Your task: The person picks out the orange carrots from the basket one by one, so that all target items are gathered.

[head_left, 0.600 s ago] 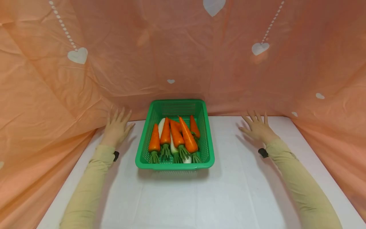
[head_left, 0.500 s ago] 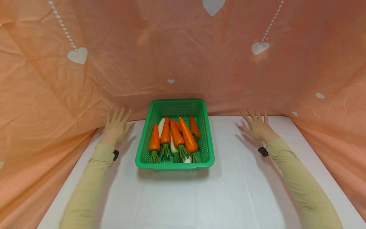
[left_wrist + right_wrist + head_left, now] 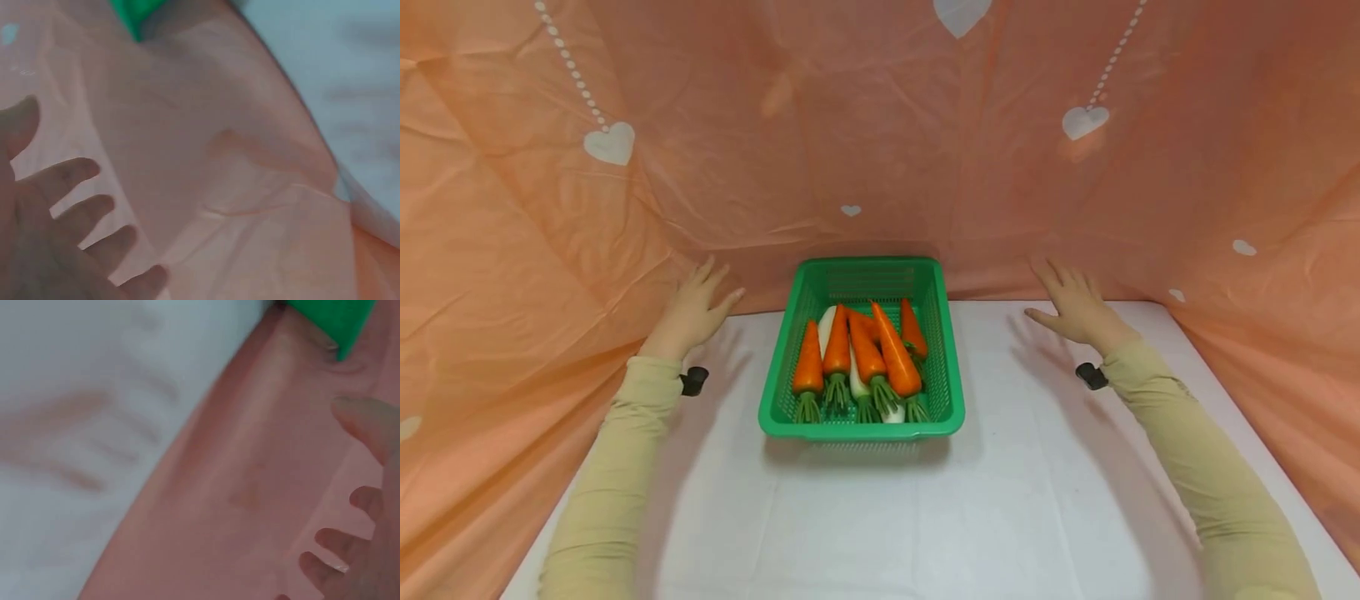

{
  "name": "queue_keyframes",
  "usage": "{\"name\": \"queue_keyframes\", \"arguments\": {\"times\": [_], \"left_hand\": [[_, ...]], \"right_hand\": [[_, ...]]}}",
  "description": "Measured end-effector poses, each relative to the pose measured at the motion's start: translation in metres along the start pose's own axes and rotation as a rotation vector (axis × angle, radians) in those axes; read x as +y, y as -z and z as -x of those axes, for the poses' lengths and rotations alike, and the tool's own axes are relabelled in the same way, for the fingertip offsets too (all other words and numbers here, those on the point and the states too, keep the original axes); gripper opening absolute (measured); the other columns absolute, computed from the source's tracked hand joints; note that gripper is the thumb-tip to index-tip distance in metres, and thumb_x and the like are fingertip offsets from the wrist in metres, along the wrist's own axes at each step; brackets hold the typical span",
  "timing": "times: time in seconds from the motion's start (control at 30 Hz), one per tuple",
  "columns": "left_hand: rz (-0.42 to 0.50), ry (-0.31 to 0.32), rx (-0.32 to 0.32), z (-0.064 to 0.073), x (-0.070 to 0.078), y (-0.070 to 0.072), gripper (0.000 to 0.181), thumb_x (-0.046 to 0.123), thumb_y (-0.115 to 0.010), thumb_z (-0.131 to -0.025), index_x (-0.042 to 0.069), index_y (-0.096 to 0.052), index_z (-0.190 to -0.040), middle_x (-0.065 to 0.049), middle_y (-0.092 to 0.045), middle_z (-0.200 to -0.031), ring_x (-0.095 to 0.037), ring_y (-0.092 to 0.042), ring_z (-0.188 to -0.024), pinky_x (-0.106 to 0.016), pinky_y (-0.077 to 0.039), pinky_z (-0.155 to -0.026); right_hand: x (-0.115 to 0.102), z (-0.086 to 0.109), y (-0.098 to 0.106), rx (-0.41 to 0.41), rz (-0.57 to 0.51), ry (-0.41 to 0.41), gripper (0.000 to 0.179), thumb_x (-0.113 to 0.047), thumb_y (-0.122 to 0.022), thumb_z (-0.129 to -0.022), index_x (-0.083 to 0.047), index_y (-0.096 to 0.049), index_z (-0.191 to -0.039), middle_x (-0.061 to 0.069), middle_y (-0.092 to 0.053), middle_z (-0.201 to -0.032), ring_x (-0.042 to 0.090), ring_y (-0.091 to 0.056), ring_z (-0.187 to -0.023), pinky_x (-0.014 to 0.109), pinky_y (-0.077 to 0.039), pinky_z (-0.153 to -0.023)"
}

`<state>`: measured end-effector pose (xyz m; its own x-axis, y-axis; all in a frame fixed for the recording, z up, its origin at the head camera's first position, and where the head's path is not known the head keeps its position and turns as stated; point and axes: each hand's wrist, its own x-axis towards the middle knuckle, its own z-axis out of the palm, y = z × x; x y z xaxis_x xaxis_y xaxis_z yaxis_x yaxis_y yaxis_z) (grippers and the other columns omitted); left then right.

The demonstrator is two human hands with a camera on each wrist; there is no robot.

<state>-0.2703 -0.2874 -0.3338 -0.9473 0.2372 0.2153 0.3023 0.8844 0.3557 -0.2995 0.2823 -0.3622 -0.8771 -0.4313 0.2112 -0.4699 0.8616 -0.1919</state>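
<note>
A green plastic basket (image 3: 955, 367) stands near the back of the white table, at the middle of the head view. Several orange carrots (image 3: 889, 350) with green stem ends lie in it, over white vegetables (image 3: 826, 327) that are partly hidden. To the left of the basket, my left hand (image 3: 688, 312) hovers above the table with its fingers spread, holding nothing. My right hand (image 3: 1081, 308) is raised on the basket's right side, fingers extended and apart from it. Each wrist view catches only a corner of the basket (image 3: 134, 15), with spread fingers beside it.
A white cloth covers the table (image 3: 880, 517). Peach curtains (image 3: 880, 150) with white hearts rise along the back and both sides, close behind the basket and near both hands. Black wrist bands (image 3: 694, 381) sit under the sleeves.
Both hands have lifted off the table, their shadows now spreading away from them. The left hand has shifted slightly up and left. The basket and carrots stay in place.
</note>
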Motion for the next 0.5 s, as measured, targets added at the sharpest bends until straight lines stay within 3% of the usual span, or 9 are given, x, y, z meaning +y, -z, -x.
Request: {"name": "queue_keyframes", "arguments": {"times": [0.13, 0.23, 0.5], "left_hand": [[0.160, 0.017, -0.035, -0.001, 0.006, 0.010, 0.065, 0.033, -0.047, -0.102, -0.011, -0.028, -0.145, -0.034, -0.018, -0.149, -0.050, -0.016, -0.136, -0.063, -0.016, -0.108], [0.284, 0.037, -0.089, 0.001, 0.011, 0.014, 0.065, 0.033, -0.046, -0.102, -0.008, -0.026, -0.147, -0.032, -0.025, -0.148, -0.049, -0.024, -0.134, -0.061, -0.024, -0.106], [0.551, 0.115, -0.291, 0.005, 0.021, 0.010, 0.067, 0.034, -0.049, -0.101, -0.002, -0.021, -0.150, -0.027, -0.035, -0.145, -0.043, -0.046, -0.122, -0.051, -0.044, -0.096]], "right_hand": [[-0.012, -0.007, 0.010, 0.057, -0.141, 0.029, 0.075, -0.020, -0.065, -0.091, 0.002, -0.023, -0.149, 0.036, -0.023, -0.143, 0.053, -0.025, -0.129, 0.066, -0.022, -0.102], [-0.024, -0.011, 0.016, 0.054, -0.275, 0.017, 0.075, -0.020, -0.065, -0.091, 0.003, -0.023, -0.149, 0.032, -0.027, -0.144, 0.049, -0.028, -0.130, 0.062, -0.026, -0.104], [-0.060, -0.015, 0.026, -0.099, -0.691, -0.014, 0.065, -0.022, -0.056, -0.098, -0.007, -0.022, -0.152, 0.025, -0.036, -0.143, 0.042, -0.039, -0.129, 0.056, -0.035, -0.103]]}}
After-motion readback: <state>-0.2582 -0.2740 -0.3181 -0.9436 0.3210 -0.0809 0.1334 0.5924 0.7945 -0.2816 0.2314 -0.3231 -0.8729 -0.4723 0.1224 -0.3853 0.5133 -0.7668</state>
